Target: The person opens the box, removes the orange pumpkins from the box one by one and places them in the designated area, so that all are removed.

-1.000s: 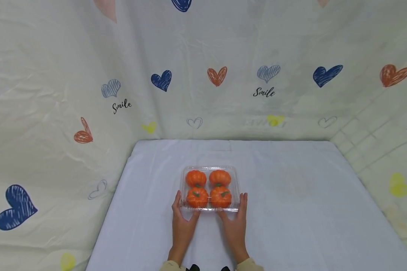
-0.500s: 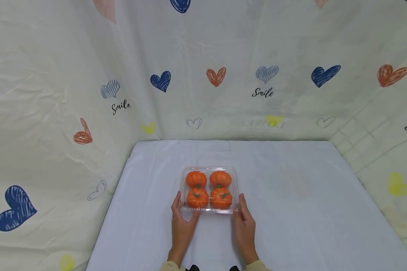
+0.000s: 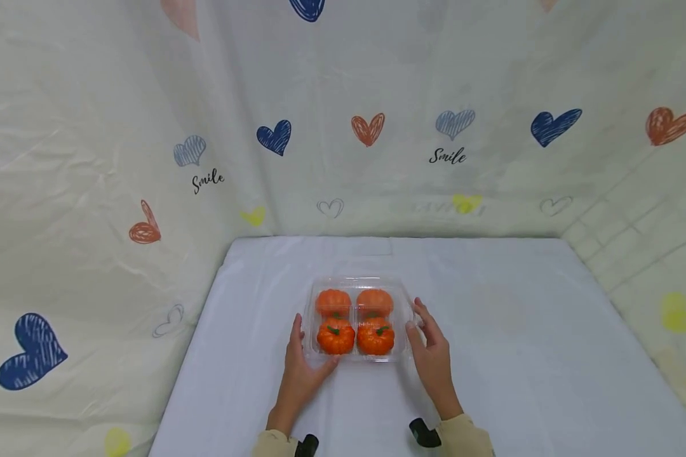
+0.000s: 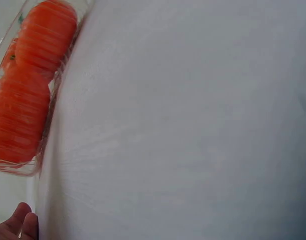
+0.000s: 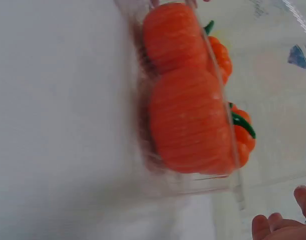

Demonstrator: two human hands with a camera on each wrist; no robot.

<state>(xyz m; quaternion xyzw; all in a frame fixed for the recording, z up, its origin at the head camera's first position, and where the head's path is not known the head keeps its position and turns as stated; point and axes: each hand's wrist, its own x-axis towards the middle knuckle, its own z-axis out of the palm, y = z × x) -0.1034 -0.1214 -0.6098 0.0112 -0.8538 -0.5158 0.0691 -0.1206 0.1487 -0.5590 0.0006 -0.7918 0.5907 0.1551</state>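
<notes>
- Clear plastic box (image 3: 351, 357): on the desk (image 3: 520, 355), four orange pumpkins (image 3: 336, 337) inside it.
- Left hand (image 3: 302, 373): thumb and fingers spread wide round the box's near left corner.
- Right hand (image 3: 432, 362): by the box's right edge, thumb and fingers apart; whether they pinch the plastic, I cannot tell.
- White cloth (image 3: 320, 76) behind the box: black "Smile" (image 3: 447, 156) twice; faint reversed lettering (image 3: 422, 208), too pale to read.

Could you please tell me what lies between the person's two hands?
Between the left hand and the right hand lies the clear plastic container holding four orange pumpkins; the head view shows this.
</notes>
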